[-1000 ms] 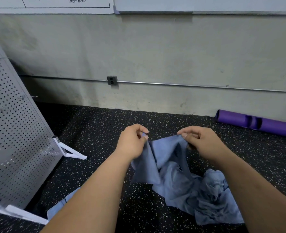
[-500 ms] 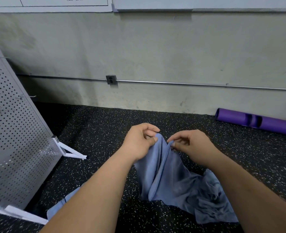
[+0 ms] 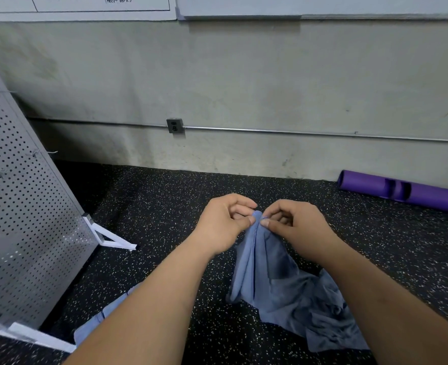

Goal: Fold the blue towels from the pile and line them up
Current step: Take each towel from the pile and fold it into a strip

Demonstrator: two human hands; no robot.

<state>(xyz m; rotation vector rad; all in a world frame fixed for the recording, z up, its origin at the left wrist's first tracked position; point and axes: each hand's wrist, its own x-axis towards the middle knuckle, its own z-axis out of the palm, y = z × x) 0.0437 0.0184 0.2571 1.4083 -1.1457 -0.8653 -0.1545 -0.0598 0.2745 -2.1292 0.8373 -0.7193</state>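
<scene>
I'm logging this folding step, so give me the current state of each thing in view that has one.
left hand: pinching the towel's top edge
right hand: pinching the same edge, beside the left hand
blue towel: lifted, hanging, unfolded, lower part crumpled on the floor
second blue cloth: flat on the floor, partly hidden

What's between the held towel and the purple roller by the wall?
In the head view only bare speckled floor lies between the towel, pinched by both hands, and the purple roller. The right hand overlaps the stretch's near end.
</scene>
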